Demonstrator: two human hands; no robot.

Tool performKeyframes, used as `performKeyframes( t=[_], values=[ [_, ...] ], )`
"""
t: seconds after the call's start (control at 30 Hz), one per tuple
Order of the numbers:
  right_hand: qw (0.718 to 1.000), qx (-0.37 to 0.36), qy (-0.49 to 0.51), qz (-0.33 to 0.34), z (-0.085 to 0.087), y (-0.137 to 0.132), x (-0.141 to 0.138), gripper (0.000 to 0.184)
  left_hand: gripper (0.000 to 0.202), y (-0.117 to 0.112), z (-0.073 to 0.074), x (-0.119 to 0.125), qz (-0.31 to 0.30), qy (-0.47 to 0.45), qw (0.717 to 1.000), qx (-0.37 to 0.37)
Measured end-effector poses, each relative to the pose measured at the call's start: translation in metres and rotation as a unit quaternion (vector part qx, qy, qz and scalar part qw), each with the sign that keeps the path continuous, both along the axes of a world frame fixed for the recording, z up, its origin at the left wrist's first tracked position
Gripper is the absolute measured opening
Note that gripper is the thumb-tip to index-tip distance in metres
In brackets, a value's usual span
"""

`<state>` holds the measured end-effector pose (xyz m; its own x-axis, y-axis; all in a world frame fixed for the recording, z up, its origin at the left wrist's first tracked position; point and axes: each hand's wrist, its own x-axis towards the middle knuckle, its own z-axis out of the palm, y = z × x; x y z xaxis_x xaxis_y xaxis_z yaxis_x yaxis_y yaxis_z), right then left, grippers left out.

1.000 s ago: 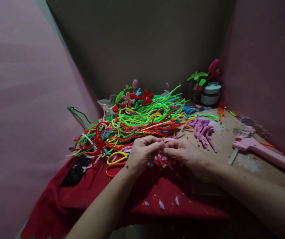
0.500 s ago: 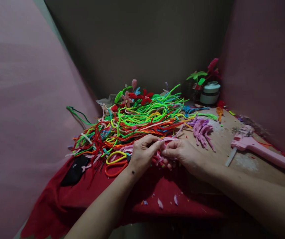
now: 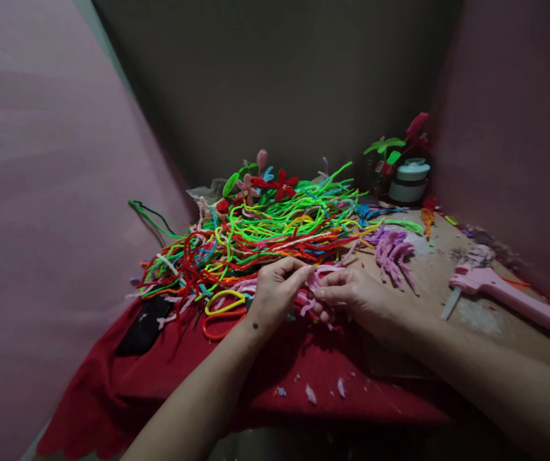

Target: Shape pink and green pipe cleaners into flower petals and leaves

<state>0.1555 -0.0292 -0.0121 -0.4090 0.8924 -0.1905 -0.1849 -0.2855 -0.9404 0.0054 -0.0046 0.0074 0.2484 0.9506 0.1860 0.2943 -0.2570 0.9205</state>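
My left hand point(image 3: 278, 291) pinches pink pipe cleaner pieces point(image 3: 309, 304) between thumb and fingers. Close beside it, my right hand point(image 3: 351, 296) is closed on the same pink pieces, with thumb and forefinger pressed together. The fingers hide part of the pieces. Scissors point(image 3: 225, 304) with yellow and orange handles lie just left of my left hand, their blades partly covered. Behind both hands spreads a big heap of pipe cleaners point(image 3: 275, 221) in green, red, orange and other colours.
A pink hot glue gun point(image 3: 505, 288) rests on the board at right, near a bundle of pink-purple pipe cleaner strips point(image 3: 392, 256). A black phone-like object point(image 3: 143, 330) lies left on the red cloth point(image 3: 183, 378). Pipe cleaner flowers point(image 3: 282, 186) and a lidded jar point(image 3: 409, 181) stand behind.
Both hands stay together on the pink pieces, with only a slight shift of the fingers. The whole view has moved a little.
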Motion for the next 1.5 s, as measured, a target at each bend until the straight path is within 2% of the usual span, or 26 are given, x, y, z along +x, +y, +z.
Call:
performKeyframes(
  t=[0.1, 0.17, 0.3, 0.47, 0.57, 0.67, 0.73, 0.8, 0.83, 0.9, 0.97, 1.03, 1.07, 1.1, 1.13, 1.2, 1.27, 1.3, 1.33, 1.37, 1.43, 1.5],
  values=[
    [1.000, 0.001, 0.014, -0.004, -0.001, 0.001, 0.002, 0.014, 0.026, 0.003, 0.003, -0.003, -0.035, -0.037, 0.996, -0.078],
    [1.000, 0.007, 0.012, -0.004, -0.002, 0.002, 0.003, 0.014, 0.025, 0.003, 0.004, -0.004, -0.053, -0.051, 0.992, -0.103],
    [1.000, 0.010, 0.008, 0.002, -0.003, 0.003, 0.003, 0.020, 0.020, 0.001, 0.005, -0.003, -0.064, -0.057, 0.992, -0.097],
    [1.000, 0.017, 0.012, -0.020, -0.003, 0.003, 0.001, 0.015, 0.022, -0.001, 0.005, 0.000, -0.041, -0.051, 0.994, -0.086],
    [0.998, 0.023, -0.005, -0.053, -0.001, 0.004, 0.002, 0.016, 0.022, 0.002, 0.006, -0.003, -0.079, -0.045, 0.991, -0.103],
    [0.995, 0.048, -0.023, -0.087, 0.000, 0.005, 0.003, 0.020, 0.018, 0.004, 0.004, -0.007, -0.136, 0.026, 0.985, -0.107],
    [0.992, 0.062, -0.038, -0.101, -0.001, 0.005, 0.003, 0.024, 0.015, 0.004, 0.000, -0.008, -0.140, 0.118, 0.983, -0.024],
    [0.988, 0.077, -0.066, -0.117, -0.002, 0.005, 0.003, 0.027, 0.019, 0.001, -0.005, -0.008, -0.112, 0.230, 0.957, 0.139],
    [0.985, 0.086, -0.077, -0.130, -0.002, 0.004, 0.002, 0.027, 0.021, 0.000, -0.007, -0.007, -0.090, 0.288, 0.925, 0.230],
    [0.979, 0.096, -0.079, -0.158, -0.003, 0.003, 0.000, 0.024, 0.023, -0.004, -0.011, -0.004, -0.046, 0.383, 0.841, 0.379],
    [0.979, 0.088, -0.061, -0.173, -0.003, 0.002, -0.001, 0.019, 0.022, -0.006, -0.014, -0.003, -0.010, 0.432, 0.775, 0.460],
    [0.981, 0.075, -0.040, -0.173, -0.004, 0.002, -0.001, 0.019, 0.020, -0.006, -0.015, -0.003, 0.013, 0.443, 0.750, 0.491],
    [0.982, 0.074, -0.030, -0.171, -0.004, 0.002, -0.001, 0.019, 0.020, -0.006, -0.014, -0.004, 0.019, 0.439, 0.753, 0.490],
    [0.982, 0.074, -0.017, -0.171, -0.005, 0.003, 0.000, 0.020, 0.020, -0.004, -0.014, -0.005, 0.017, 0.427, 0.766, 0.479],
    [0.983, 0.073, 0.000, -0.171, -0.006, 0.005, 0.000, 0.021, 0.020, -0.003, -0.013, -0.007, 0.013, 0.402, 0.792, 0.460],
    [0.983, 0.069, 0.049, -0.166, -0.005, 0.007, 0.002, 0.021, 0.019, 0.001, -0.010, -0.009, 0.015, 0.309, 0.872, 0.378],
    [0.979, 0.056, 0.109, -0.164, -0.002, 0.009, 0.002, 0.020, 0.018, 0.004, -0.006, -0.009, 0.032, 0.169, 0.956, 0.238],
    [0.975, 0.048, 0.137, -0.168, 0.001, 0.009, 0.002, 0.018, 0.017, 0.004, -0.005, -0.008, 0.035, 0.095, 0.983, 0.150],
    [0.971, 0.039, 0.159, -0.174, 0.003, 0.009, 0.002, 0.018, 0.017, 0.004, -0.004, -0.007, 0.026, 0.027, 0.997, 0.061],
    [0.967, 0.030, 0.174, -0.183, 0.006, 0.009, 0.001, 0.017, 0.016, 0.003, -0.004, -0.004, 0.000, -0.031, 0.999, -0.023],
    [0.964, 0.012, 0.189, -0.185, 0.008, 0.007, -0.001, 0.017, 0.021, 0.000, -0.006, 0.003, -0.078, -0.112, 0.979, -0.150],
    [0.968, 0.004, 0.194, -0.162, 0.006, 0.006, -0.003, 0.018, 0.026, -0.003, -0.010, 0.010, -0.142, -0.155, 0.953, -0.220]
  ],
)
